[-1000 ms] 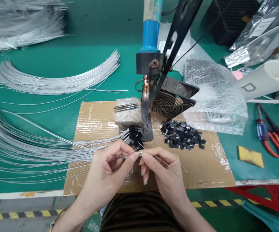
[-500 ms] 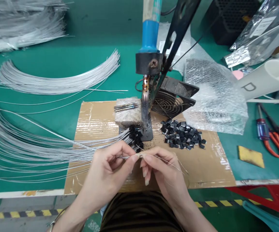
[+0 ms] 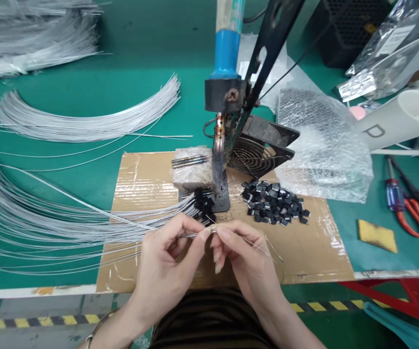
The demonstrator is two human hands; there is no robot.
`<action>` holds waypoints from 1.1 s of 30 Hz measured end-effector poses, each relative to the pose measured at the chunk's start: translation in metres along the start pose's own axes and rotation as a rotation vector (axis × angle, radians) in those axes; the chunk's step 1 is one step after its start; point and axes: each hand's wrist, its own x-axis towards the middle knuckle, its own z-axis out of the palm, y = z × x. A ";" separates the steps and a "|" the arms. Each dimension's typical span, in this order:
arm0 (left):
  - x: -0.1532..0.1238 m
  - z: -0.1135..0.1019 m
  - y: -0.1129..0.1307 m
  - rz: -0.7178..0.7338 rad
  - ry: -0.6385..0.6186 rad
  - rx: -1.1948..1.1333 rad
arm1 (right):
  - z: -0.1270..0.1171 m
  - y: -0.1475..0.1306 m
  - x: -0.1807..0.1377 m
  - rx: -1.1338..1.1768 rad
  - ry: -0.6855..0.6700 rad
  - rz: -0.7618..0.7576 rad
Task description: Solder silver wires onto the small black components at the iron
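Observation:
In front of the soldering iron, my left hand [image 3: 173, 257] pinches a thin grey wire [image 3: 191, 235] between thumb and forefinger. My right hand [image 3: 241, 249] is closed fingertip to fingertip beside it, gripping a fine wire [image 3: 253, 244] whose loose ends stick out to the right. The exact meeting point is covered by my fingertips. Just beyond them lies a bundle of grey wires [image 3: 122, 225] with black connectors [image 3: 204, 206] on their ends. A heap of loose black connectors [image 3: 274, 201] is on the cardboard [image 3: 303, 257], right of my hands.
The soldering iron [image 3: 227, 53] hangs tip-down on a black stand, near a wrapped block [image 3: 192, 177] and a fan [image 3: 262, 145]. More wires [image 3: 85, 127] lie back left. Bubble wrap [image 3: 314, 140], a yellow sponge [image 3: 376, 235] and orange-handled scissors [image 3: 416, 218] are to the right.
Both hands stay together in nearly the same place. The left hand and its wire have shifted very slightly to the right; the pinches look the same.

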 end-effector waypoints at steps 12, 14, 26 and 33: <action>-0.003 0.009 -0.003 0.015 0.068 -0.067 | 0.005 0.004 0.000 0.011 0.058 -0.032; -0.001 0.010 -0.001 0.021 0.083 -0.082 | 0.005 0.002 0.001 0.010 0.044 -0.035; 0.001 0.010 -0.001 0.036 0.140 -0.060 | -0.003 0.004 -0.001 -0.153 0.031 -0.084; -0.001 0.010 -0.003 0.078 0.153 -0.029 | -0.002 0.005 -0.002 -0.157 0.030 -0.096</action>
